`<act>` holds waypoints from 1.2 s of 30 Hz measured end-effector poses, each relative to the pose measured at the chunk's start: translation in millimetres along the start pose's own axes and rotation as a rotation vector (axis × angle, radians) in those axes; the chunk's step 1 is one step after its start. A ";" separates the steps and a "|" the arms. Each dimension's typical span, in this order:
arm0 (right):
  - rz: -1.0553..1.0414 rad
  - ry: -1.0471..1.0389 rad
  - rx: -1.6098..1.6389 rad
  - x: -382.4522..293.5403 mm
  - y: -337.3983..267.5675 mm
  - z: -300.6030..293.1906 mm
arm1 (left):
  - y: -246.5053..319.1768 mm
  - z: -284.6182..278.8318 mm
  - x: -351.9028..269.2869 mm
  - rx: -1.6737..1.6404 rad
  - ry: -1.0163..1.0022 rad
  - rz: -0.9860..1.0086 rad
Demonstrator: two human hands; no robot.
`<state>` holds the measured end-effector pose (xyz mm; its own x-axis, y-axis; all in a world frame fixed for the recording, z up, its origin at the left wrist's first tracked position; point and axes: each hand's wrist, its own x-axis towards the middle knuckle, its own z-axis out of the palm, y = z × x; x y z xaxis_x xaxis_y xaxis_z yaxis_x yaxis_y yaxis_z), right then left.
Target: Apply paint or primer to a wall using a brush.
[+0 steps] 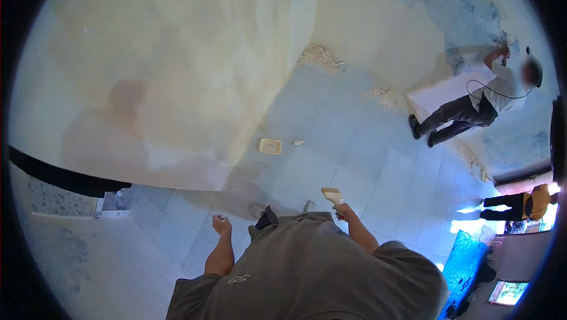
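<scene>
My right hand [343, 212] is closed around the handle of a wide flat paintbrush [331, 195], whose bristles point away from my body over the tiled floor. My left hand [221, 223] hangs at my other side with its fingers curled; nothing can be made out in it. A shallow rectangular tray [270, 146] lies on the floor by the foot of the wall. Beside it is a small pale block [298, 142]. The wall [177, 54] in front of me is cream-coloured, with blotchy patches and my shadow on it.
Flaked debris [320, 56] lies in the room corner, with more along the far wall. A co-worker [487, 98] stands at the right by a wall with grey-blue bare patches. Another person [518, 205] stands near a bright doorway. A blue sheet [463, 262] lies at lower right.
</scene>
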<state>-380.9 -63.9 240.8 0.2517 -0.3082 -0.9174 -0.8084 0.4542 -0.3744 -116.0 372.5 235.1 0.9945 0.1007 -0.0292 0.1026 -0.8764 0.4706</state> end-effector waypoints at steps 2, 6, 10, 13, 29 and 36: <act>-0.016 -0.003 0.009 4.7 -7.9 -18.6 | 13.2 5.1 -20.1 -0.125 -0.102 -0.109; -0.030 -0.056 0.046 30.0 -11.7 -50.2 | 21.4 20.7 -30.8 -0.419 -0.144 -0.219; 0.072 -0.001 -0.069 35.9 -24.2 -67.2 | 93.9 19.0 -27.1 -0.388 -0.212 -0.137; 0.069 -0.058 -0.018 51.9 -35.8 -72.5 | 114.4 26.3 -15.0 -0.515 -0.262 -0.148; -0.757 -0.012 -1.053 332.1 -261.5 107.5 | 99.6 364.6 143.6 -0.515 -0.447 -0.309; -0.827 -0.047 -1.435 480.5 -295.7 226.0 | 73.3 578.5 183.6 -0.413 -0.754 -0.508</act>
<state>99.3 -157.3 -119.8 0.8286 -0.0221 -0.5593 -0.2498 -0.9088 -0.3343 86.8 54.3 -245.9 0.6036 -0.0322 -0.7966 0.6461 -0.5656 0.5124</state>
